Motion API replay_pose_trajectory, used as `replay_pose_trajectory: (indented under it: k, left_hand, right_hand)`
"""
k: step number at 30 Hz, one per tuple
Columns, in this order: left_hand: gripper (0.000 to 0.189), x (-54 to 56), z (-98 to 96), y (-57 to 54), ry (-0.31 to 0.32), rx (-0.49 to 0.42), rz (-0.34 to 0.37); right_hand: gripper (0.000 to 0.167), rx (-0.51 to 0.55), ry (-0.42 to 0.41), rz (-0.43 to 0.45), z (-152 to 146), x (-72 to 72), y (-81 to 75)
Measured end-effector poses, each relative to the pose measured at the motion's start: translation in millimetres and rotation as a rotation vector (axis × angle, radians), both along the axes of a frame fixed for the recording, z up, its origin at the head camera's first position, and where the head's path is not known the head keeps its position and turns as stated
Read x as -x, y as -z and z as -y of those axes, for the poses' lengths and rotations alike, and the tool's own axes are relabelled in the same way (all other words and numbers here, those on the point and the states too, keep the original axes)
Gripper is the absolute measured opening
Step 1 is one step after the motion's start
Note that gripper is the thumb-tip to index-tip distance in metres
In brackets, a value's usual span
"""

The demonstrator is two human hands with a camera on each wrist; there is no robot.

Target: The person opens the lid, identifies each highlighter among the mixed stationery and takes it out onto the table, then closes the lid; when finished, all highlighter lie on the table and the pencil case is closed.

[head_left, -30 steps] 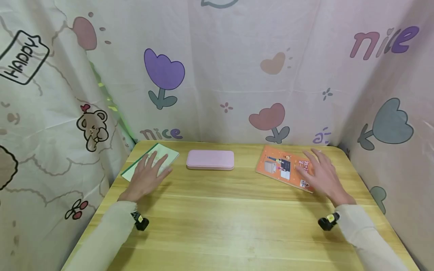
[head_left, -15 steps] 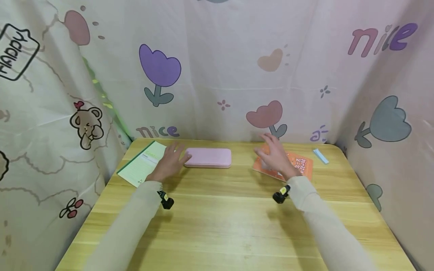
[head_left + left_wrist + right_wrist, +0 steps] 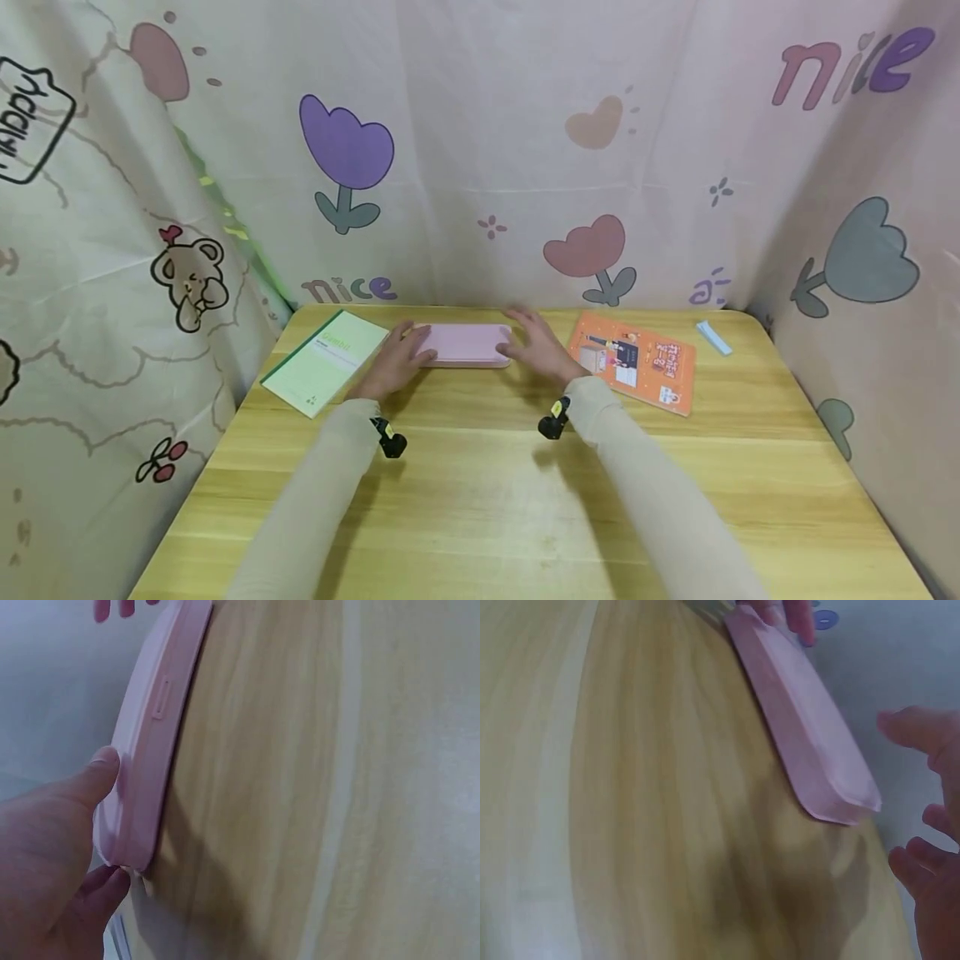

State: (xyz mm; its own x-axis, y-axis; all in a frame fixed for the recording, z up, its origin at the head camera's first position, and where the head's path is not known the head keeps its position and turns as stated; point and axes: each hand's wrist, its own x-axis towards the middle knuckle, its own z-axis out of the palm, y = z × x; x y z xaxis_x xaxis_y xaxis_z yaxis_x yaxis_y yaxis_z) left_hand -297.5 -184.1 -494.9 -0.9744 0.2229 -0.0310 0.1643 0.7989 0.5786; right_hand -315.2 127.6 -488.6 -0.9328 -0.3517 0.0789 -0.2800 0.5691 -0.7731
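Note:
A pink pencil case with rounded corners lies flat at the back middle of the table. My left hand grips its left end; in the left wrist view the thumb lies over the lid side and curled fingertips meet the end. At the other end my right hand has its thumb and fingers spread around the corner. The right wrist view shows a gap between that hand and the case. A small clasp shows on the case's front side.
A green notebook lies at a slant left of the case. To the right is an orange booklet, with a small light-blue strip beyond it. Patterned curtains border the wooden table at the back and sides.
Both hands have moved inward, the left from over the green notebook and the right from over the orange booklet, to the two ends of the pencil case. The light-blue strip has come into view.

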Motion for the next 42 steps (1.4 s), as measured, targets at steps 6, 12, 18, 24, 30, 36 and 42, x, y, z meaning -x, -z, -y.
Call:
replay_pose_trajectory:
  k: [6, 12, 18, 24, 30, 36, 42]
  left_hand:
    - [0.062, -2.7, 0.6, 8.0, 0.023, -0.023, 0.001]
    - [0.064, -6.1, 1.5, 11.9, 0.031, -0.067, -0.011]
    - [0.064, -15.7, 4.6, 10.2, 0.062, -0.04, -0.028]
    - [0.061, -39.4, 12.9, 10.7, 0.108, -0.026, -0.041]
    - [0.06, -66.2, 20.7, 14.0, 0.11, -0.025, -0.039]
    - [0.059, -91.4, 24.6, 14.2, 0.14, -0.016, -0.075]
    - [0.058, -113.6, 28.5, 15.7, 0.149, -0.032, -0.075]
  right_hand:
    - [0.079, -0.094, -0.048, 0.025, 14.8, 4.5, 12.3]
    - [0.073, -0.155, -0.065, 0.007, 15.0, 3.5, 21.4]
    - [0.071, -0.19, -0.104, -0.005, 9.9, -4.7, 15.9]
    - [0.068, -0.209, -0.173, 0.011, 4.8, -24.7, 9.9]
    - [0.067, -0.194, -0.202, 0.008, 2.4, -46.6, 11.8]
    - [0.066, -0.19, -0.207, 0.0, -2.0, -70.5, 13.5]
    - [0.068, -0.166, -0.23, -0.016, -5.1, -93.2, 13.2]
